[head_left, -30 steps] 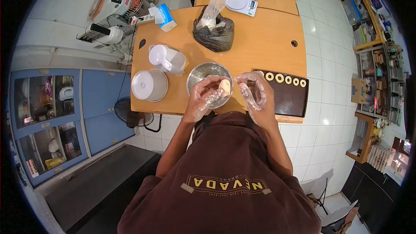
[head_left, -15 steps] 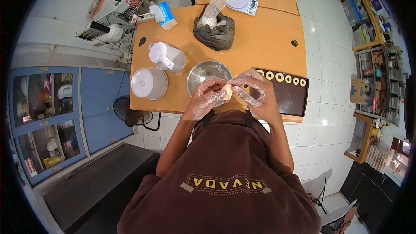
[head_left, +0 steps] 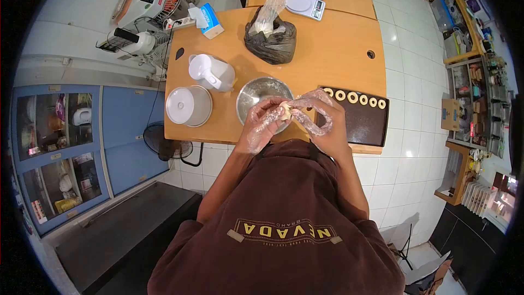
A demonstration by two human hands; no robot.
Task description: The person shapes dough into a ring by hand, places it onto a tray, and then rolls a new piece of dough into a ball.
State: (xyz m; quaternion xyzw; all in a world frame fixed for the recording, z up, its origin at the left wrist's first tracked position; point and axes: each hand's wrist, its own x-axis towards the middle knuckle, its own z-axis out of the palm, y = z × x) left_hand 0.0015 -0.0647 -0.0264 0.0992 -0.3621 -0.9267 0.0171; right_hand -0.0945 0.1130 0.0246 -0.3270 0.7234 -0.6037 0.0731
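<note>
Between my hands is a small pale piece of dough (head_left: 286, 111), held up in front of my chest. My left hand (head_left: 263, 122) grips it from the left with bent fingers. From the other side, the fingertips of my right hand (head_left: 321, 112) pinch it, thumb and fingers forming a loop. White flour coats both hands. Partly hidden behind my left hand stands a steel mixing bowl (head_left: 256, 88) with flour on its inner wall. A dark baking tray (head_left: 364, 124) lies right of my right hand, with several dough rings (head_left: 352, 98) in a row along its far edge.
On the wooden table (head_left: 333, 49) stand a white lidded tub (head_left: 189, 106), a white pitcher (head_left: 212, 72), a black plastic bag (head_left: 270, 43), a tissue box (head_left: 210, 21) and a white kitchen scale (head_left: 305, 6). A floor fan (head_left: 164, 141) is by the table's left side.
The dough piece now looks more pinched and uneven between my fingertips. My left hand has shifted slightly to the right, closer to my right hand.
</note>
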